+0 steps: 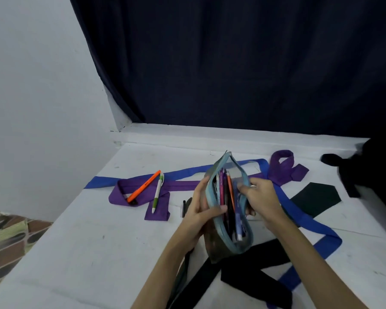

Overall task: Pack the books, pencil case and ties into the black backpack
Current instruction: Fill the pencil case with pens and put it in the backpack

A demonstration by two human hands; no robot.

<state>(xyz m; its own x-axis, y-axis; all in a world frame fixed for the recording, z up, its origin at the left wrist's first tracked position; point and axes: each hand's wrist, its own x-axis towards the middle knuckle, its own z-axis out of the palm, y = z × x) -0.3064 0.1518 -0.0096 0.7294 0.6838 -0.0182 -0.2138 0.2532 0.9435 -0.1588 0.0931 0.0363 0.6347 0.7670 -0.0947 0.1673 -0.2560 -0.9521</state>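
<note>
Both hands grip my pencil case (226,210): left hand (204,206) clamps one side, right hand (260,197) pinches the other. Pens show inside.

Dim, cool, even light; no source seen. Soft shadows cast beneath hands. Wide-angle bending seen at frame edges. Slight blur throughout; black object at right edge smeared. No glare.

Two bare forearms, no sleeves, no jewellery.
</note>
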